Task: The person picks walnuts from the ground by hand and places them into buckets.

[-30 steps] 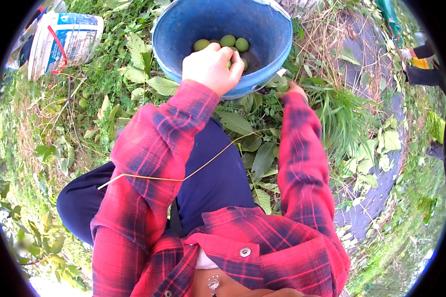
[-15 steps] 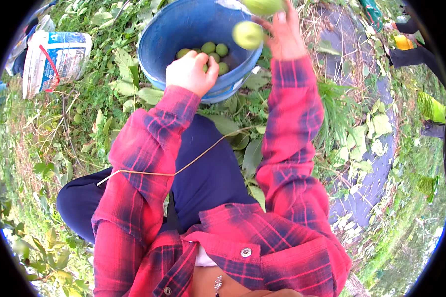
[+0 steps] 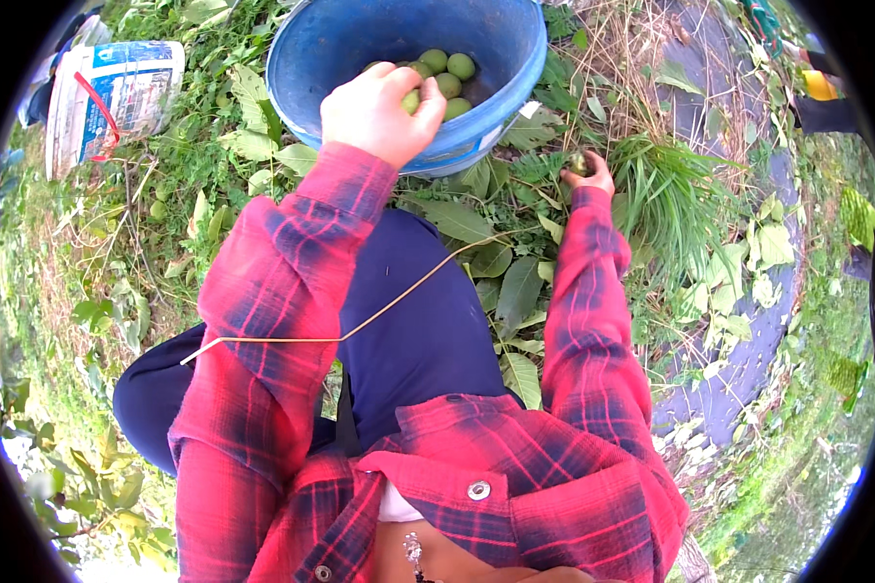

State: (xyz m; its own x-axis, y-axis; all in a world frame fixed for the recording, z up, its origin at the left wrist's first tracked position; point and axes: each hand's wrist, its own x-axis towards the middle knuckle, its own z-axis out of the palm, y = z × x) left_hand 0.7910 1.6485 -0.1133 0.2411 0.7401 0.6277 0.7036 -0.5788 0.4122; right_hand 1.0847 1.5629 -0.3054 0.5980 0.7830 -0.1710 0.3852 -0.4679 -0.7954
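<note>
My left hand (image 3: 384,115) is closed over the near side of a blue bucket (image 3: 308,58), with a round green fruit (image 3: 411,102) showing between its thumb and fingers. Inside the bucket lie several more smooth green fruits (image 3: 461,66). Low to the ground, right of the bucket and beside a tuft of long grass (image 3: 666,189), my right hand (image 3: 593,177) has its fingers curled round a small green fruit with dark patches (image 3: 579,162). That fruit is partly hidden by the fingers.
To the left a white-and-blue pail (image 3: 131,97) with a red handle lies tilted among weeds. A thin dry stalk (image 3: 399,299) crosses my left sleeve and leg. Dark ground sheeting (image 3: 724,374) with fallen leaves runs along the right. Parts of other people (image 3: 831,102) show at the far right.
My right hand has moved from above the bucket down to the ground on its right. The two green fruits seen there in the air are gone from that spot. My left hand stays at the bucket.
</note>
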